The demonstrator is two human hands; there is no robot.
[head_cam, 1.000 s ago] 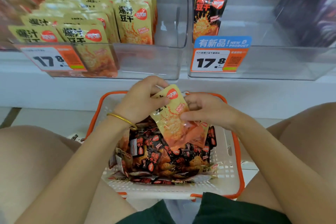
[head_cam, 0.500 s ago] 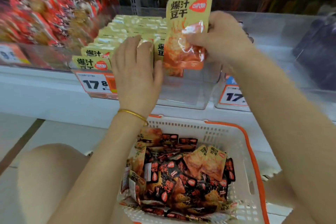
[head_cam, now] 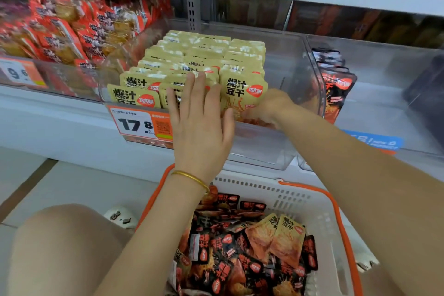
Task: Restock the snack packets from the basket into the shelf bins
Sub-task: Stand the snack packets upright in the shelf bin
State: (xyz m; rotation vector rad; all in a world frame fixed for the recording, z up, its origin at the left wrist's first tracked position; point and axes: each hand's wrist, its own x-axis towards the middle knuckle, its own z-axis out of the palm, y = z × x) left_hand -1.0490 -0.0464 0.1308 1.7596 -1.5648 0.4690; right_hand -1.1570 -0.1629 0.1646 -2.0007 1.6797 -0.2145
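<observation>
Head view showed the job part done: the clear bin [head_cam: 259, 149] already held three files of yellow packets standing on edge, far to near, though its right side was bare. One more yellow packet [head_cam: 242, 94] stood at the near end of the right file. The right hand [head_cam: 271, 106], blurred, had its fingers curled at that packet's lower right corner and seemed to be gripping it, so I judged it not yet let go. The left hand [head_cam: 199, 125], fingers straight and together, pressed flat against the near faces of the middle file, holding it upright. Plenty was left. The basket [head_cam: 288, 197] below was heaped with black packets [head_cam: 223, 255], and two yellow ones [head_cam: 287, 238] lay on top at the right. The bin of black packets [head_cam: 337, 89] to the right held only a short file. The packets looked like flat, glossy film pouches, soft and inclined to slump. The bin walls were hard, smooth plastic with rounded corners. The basket was white perforated plastic with an orange rim.
</observation>
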